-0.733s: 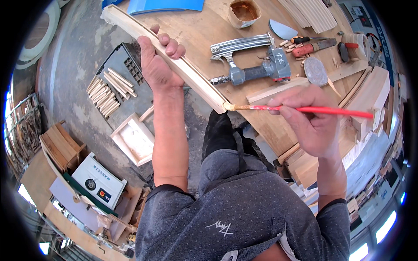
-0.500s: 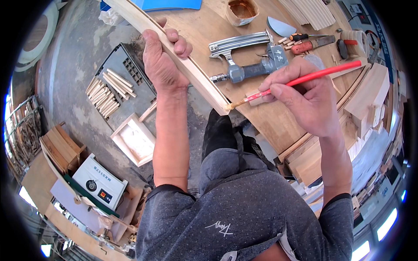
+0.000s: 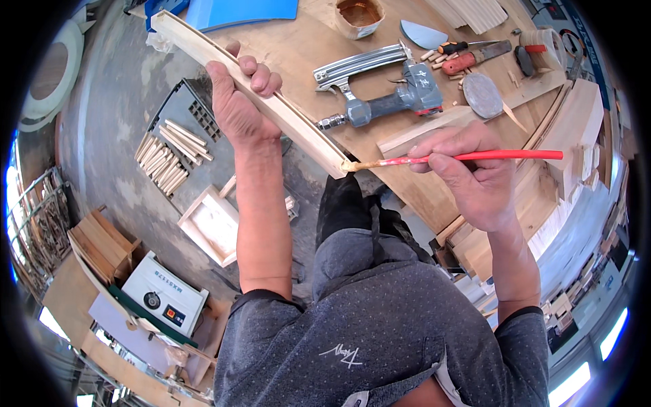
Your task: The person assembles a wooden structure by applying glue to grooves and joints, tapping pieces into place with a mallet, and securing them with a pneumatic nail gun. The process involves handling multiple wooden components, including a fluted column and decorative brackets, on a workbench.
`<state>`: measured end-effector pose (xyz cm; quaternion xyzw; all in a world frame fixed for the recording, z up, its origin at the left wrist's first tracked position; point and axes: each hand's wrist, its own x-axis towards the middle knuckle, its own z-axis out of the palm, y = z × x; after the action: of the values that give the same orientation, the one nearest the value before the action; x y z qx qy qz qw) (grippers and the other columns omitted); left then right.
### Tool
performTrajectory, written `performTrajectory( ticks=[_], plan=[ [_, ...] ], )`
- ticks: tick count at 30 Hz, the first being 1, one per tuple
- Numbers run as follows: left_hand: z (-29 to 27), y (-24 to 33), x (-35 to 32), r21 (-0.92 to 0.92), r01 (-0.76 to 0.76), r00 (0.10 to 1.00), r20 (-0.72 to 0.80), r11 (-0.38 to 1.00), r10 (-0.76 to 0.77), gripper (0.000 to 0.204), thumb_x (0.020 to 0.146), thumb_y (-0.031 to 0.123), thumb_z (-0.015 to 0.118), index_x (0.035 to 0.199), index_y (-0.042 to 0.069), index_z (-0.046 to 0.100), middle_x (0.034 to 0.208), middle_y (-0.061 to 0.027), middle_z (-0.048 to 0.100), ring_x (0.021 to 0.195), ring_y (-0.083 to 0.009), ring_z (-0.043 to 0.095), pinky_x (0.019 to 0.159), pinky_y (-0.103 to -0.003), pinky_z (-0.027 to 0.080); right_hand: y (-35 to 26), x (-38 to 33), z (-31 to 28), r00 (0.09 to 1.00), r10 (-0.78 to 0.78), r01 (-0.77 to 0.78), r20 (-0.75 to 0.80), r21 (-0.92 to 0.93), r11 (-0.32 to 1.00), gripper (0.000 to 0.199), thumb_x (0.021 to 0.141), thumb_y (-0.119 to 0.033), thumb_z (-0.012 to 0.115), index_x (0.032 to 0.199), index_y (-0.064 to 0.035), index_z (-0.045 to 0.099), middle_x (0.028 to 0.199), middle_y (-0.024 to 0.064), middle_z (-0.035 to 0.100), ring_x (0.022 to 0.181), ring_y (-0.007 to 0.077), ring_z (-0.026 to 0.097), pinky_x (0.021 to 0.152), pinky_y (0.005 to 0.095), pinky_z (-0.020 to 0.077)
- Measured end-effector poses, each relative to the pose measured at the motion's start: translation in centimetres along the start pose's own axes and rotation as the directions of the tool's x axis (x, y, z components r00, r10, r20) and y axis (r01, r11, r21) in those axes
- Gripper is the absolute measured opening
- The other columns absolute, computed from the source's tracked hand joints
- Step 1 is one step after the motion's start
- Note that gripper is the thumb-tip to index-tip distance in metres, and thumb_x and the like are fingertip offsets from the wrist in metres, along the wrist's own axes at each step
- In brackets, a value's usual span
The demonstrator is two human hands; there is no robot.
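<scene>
My left hand (image 3: 244, 102) is closed around a long pale wooden strip (image 3: 298, 124), gripping it near its middle. The strip slants from the upper left down toward my body, its near end over the table's edge. In my right hand (image 3: 472, 173) is a thin paintbrush (image 3: 519, 154) with a red handle, pinched between thumb and fingers. The brush tip, coated in a yellowish paste, touches the near end of the strip. Beyond the hands on the table lies a grey nail gun (image 3: 386, 102). A wooden block (image 3: 424, 132) lies just past my right hand.
A tub of brown paste (image 3: 359, 15) stands at the far side of the table (image 3: 298, 51). Chisels (image 3: 475, 57), an oval disc (image 3: 483, 95) and wooden pieces lie at the right. On the left, a grey crate (image 3: 193, 159) carries dowels, beside a wooden tray (image 3: 211, 224).
The brush has swung to nearly level, its tip still at the strip's end. My right hand has lowered slightly. The whole view has shifted a little, and the strip's far end now shows.
</scene>
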<state>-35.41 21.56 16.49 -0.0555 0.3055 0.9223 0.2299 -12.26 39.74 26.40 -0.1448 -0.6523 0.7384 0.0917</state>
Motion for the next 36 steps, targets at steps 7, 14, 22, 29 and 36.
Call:
performTrajectory(
  ticks=[7, 14, 22, 29, 36],
  plan=[
    [1.3, -0.7, 0.5, 0.032, 0.059, 0.997, 0.054, 0.998, -0.06, 0.046, 0.108, 0.04, 0.045, 0.13, 0.0, 0.048, 0.085, -0.0029, 0.047, 0.063, -0.0121, 0.042, 0.055, -0.026, 0.041, -3.2, -2.6, -2.2, 0.98, 0.111, -0.109, -0.167, 0.021, 0.994, 0.005, 0.098, 0.001, 0.062, 0.102, 0.0028, 0.059, 0.1, 0.0164, 0.073, 0.089, 0.0171, 0.072, 0.079, 0.0288, 0.0603],
    [1.0, -1.4, 0.6, 0.008, 0.142, 0.971, 0.196, 0.99, -0.14, 0.044, 0.109, 0.032, 0.048, 0.135, -0.002, 0.044, 0.082, -0.0028, 0.044, 0.062, -0.0105, 0.044, 0.053, -0.023, 0.042, -9.8, -14.6, -14.6, 0.683, -0.143, -0.035, -0.716, -0.228, 0.973, 0.011, 0.102, -0.007, 0.059, 0.103, 0.0038, 0.058, 0.098, 0.0182, 0.073, 0.088, 0.0199, 0.073, 0.079, 0.0336, 0.0628],
    [6.7, -7.4, -1.1, 0.04, 0.354, 0.882, 0.319, 0.934, -0.348, 0.047, 0.112, 0.034, 0.04, 0.136, -0.005, 0.045, 0.083, -0.0039, 0.043, 0.062, -0.0119, 0.042, 0.053, -0.024, 0.039, -11.0, -27.6, -22.5, 0.051, -0.434, -0.204, -0.9, -0.435, 0.877, 0.017, 0.101, -0.009, 0.061, 0.107, 0.0063, 0.061, 0.1, 0.0179, 0.072, 0.087, 0.0201, 0.073, 0.082, 0.0316, 0.0632],
    [10.7, -9.2, -3.2, 0.079, 0.397, 0.838, 0.376, 0.914, -0.396, 0.045, 0.11, 0.032, 0.045, 0.135, -0.006, 0.045, 0.084, -0.0048, 0.047, 0.061, -0.0103, 0.042, 0.051, -0.022, 0.04, -7.0, -30.9, -24.7, 0.015, -0.326, -0.314, -0.945, -0.314, 0.896, 0.017, 0.102, -0.01, 0.06, 0.108, 0.0058, 0.062, 0.102, 0.0166, 0.073, 0.088, 0.0176, 0.073, 0.079, 0.0292, 0.0626],
    [11.5, -10.7, -5.3, 0.185, 0.402, 0.823, 0.356, 0.897, -0.443, 0.046, 0.11, 0.034, 0.044, 0.137, -0.004, 0.046, 0.085, -0.0042, 0.049, 0.061, -0.0093, 0.043, 0.05, -0.022, 0.04, -3.5, -32.4, -29.3, -0.056, -0.228, -0.26, -0.972, -0.206, 0.943, 0.017, 0.1, -0.008, 0.059, 0.109, 0.0072, 0.06, 0.101, 0.0175, 0.072, 0.086, 0.0188, 0.073, 0.076, 0.028, 0.0622]
  ],
)
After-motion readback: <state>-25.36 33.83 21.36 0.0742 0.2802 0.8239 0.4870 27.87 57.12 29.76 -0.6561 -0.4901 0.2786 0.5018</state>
